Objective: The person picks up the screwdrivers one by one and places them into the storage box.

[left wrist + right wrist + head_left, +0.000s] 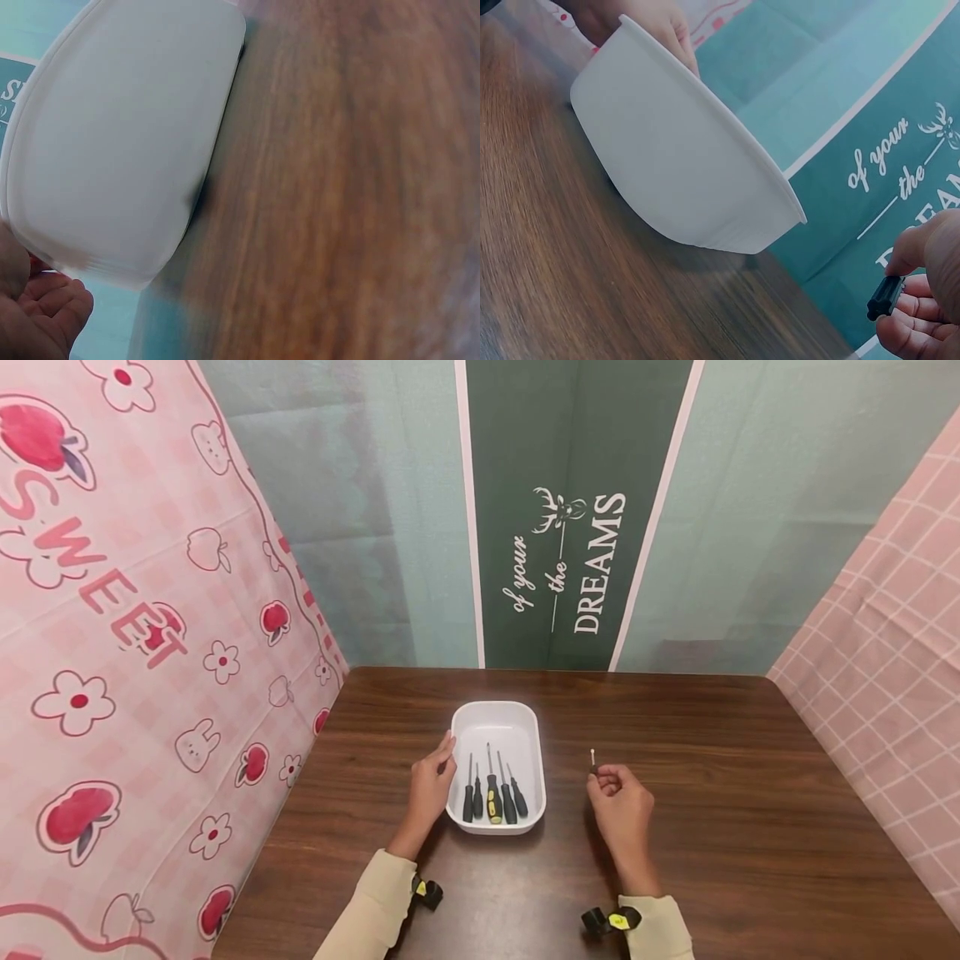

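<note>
A white tray (496, 829) stands on the table with several black-handled screwdrivers (509, 803) lying side by side in it, shafts pointing away from me. One of them, a yellow and black screwdriver (493, 800), is in the middle. My left hand (432, 785) holds the tray's left rim; the left wrist view shows its curled fingers (60, 304) near the tray's corner. To the right of the tray, my right hand (624, 802) pinches a small screwdriver with a black handle (885, 297) between thumb and fingers. Its short shaft (592, 756) points away from me.
The brown wooden table (735, 827) extends on both sides of the tray. Behind it hangs a green cloth (555, 443) with lettering. A pink patterned cloth (150, 710) is on the left and a pink checked cloth (885, 635) on the right.
</note>
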Motion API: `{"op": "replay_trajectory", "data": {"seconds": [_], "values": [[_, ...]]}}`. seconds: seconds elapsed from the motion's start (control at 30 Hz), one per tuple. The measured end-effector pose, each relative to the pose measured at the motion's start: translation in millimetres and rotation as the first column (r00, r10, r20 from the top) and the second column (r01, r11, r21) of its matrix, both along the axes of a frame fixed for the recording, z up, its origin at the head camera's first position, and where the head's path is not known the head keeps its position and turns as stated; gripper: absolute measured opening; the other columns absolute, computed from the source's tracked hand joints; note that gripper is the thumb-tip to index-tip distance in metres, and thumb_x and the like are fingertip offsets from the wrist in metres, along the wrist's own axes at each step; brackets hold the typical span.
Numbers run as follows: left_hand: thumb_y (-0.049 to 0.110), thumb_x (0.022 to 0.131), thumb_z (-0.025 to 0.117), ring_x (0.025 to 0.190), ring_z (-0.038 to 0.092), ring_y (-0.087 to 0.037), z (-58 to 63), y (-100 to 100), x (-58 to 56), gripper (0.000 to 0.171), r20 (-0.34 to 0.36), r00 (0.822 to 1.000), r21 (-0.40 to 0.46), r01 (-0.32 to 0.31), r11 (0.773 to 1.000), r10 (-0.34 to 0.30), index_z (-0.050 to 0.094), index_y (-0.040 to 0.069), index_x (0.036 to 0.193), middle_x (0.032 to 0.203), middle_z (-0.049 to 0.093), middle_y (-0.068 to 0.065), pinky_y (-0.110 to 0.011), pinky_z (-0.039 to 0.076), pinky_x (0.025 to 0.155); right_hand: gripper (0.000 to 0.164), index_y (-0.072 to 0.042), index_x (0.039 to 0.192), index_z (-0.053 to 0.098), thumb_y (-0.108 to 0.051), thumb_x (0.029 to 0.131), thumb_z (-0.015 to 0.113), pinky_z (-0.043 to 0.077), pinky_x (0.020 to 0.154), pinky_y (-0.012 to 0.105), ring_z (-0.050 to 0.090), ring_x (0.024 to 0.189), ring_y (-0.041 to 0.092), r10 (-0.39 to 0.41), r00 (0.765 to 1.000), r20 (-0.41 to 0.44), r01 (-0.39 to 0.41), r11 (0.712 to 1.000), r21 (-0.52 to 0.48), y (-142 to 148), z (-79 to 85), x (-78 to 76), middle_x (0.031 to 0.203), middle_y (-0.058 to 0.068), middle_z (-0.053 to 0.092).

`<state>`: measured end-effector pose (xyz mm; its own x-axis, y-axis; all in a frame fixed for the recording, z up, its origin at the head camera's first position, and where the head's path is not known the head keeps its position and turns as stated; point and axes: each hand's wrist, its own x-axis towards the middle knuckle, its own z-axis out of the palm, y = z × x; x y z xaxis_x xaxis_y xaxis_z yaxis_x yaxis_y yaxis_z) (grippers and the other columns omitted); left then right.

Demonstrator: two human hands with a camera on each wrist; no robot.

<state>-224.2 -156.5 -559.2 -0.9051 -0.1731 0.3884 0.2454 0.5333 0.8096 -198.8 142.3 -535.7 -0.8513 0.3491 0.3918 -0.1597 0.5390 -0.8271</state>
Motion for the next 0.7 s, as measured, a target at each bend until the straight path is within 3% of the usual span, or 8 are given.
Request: {"op": "replay_trajectory", "data": {"seconds": [0.7], "values": [[-0.005, 0.094, 0.062, 0.126, 0.058, -0.027, -0.6, -0.4, -0.6, 0.035, -0.015, 1.0, 0.021, 0.018, 1.0, -0.017, 0.066, -0.003, 0.128, 0.137, 0.06, -0.013, -0.042, 0.045, 0.107, 0.009, 0.0, 0.084, 0.071, 0.002, 0.078, 0.077, 0.041, 0.053, 0.008, 0.055, 0.058, 0.004, 0.024, 1.0, -0.008, -0.024, 1.0, -0.013, -16.5, 0.9, 1.5, 0.069, 0.006, 0.069]]}}
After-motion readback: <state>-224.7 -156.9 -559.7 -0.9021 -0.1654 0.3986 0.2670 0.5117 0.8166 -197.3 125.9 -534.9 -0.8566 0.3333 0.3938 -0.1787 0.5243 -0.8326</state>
